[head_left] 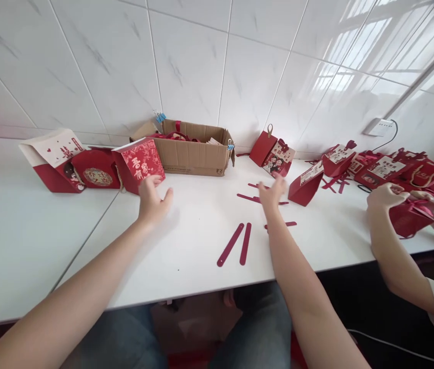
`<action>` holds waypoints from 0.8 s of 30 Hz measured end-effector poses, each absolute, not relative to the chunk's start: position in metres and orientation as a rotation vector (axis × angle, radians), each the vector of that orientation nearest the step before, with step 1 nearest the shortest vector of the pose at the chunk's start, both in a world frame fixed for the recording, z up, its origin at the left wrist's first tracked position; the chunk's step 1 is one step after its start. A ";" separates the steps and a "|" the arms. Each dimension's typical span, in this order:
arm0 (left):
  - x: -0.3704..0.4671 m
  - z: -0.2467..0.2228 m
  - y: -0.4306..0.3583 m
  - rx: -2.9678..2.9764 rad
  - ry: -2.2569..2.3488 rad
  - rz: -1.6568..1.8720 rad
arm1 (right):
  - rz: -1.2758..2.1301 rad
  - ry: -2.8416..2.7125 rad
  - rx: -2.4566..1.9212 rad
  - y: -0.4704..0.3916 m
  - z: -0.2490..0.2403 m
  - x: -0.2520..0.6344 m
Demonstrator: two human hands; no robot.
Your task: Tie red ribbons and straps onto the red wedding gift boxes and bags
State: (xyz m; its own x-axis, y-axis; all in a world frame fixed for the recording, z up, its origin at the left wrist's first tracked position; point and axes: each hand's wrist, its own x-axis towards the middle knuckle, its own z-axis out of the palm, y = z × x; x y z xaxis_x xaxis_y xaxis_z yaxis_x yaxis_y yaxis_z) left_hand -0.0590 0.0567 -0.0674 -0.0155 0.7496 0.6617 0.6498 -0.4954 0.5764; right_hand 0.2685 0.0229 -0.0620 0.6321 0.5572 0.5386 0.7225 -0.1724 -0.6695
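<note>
Both of my hands are empty, fingers loosely spread: left hand (pixel 151 197) touches the red gift box (pixel 140 164) left of the cardboard box (pixel 193 151); right hand (pixel 272 192) hovers over loose red strips (pixel 253 198), which I judge a careless sweep could scatter.

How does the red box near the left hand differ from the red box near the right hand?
The left box shows a red floral face with white characters; the right box has a plain red side and a white printed top. The left box touches other boxes; the right box stands alone. The left hand touches its box; the right hand is just short of its box. Both are small red paper boxes on the table.
</note>
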 end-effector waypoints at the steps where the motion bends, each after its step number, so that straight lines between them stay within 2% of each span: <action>1: -0.052 -0.073 0.053 2.185 1.515 1.409 | -0.118 -1.240 -1.805 0.023 -0.064 0.251; 4: -0.031 -0.082 0.038 2.417 1.491 0.917 | -0.021 -1.772 -1.650 0.021 -0.076 0.202; 8: -0.020 -0.077 0.032 2.665 1.377 0.529 | -0.207 -2.030 -1.664 0.028 -0.087 0.173; 15: 0.007 -0.073 0.069 2.649 1.339 0.500 | -0.210 -1.718 -2.018 0.088 -0.087 0.200; 24: 0.045 -0.077 0.107 2.666 1.447 0.422 | -0.183 -1.552 -2.126 0.187 -0.088 0.238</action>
State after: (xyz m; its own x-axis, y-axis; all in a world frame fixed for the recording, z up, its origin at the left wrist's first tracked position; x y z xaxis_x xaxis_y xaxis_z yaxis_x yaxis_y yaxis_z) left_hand 0.0450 0.1072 -0.0775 0.5161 0.8323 0.2021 0.8106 -0.5509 0.1988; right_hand 0.2381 0.1866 -0.0878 0.3415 0.8558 0.3885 0.9227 -0.2267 -0.3118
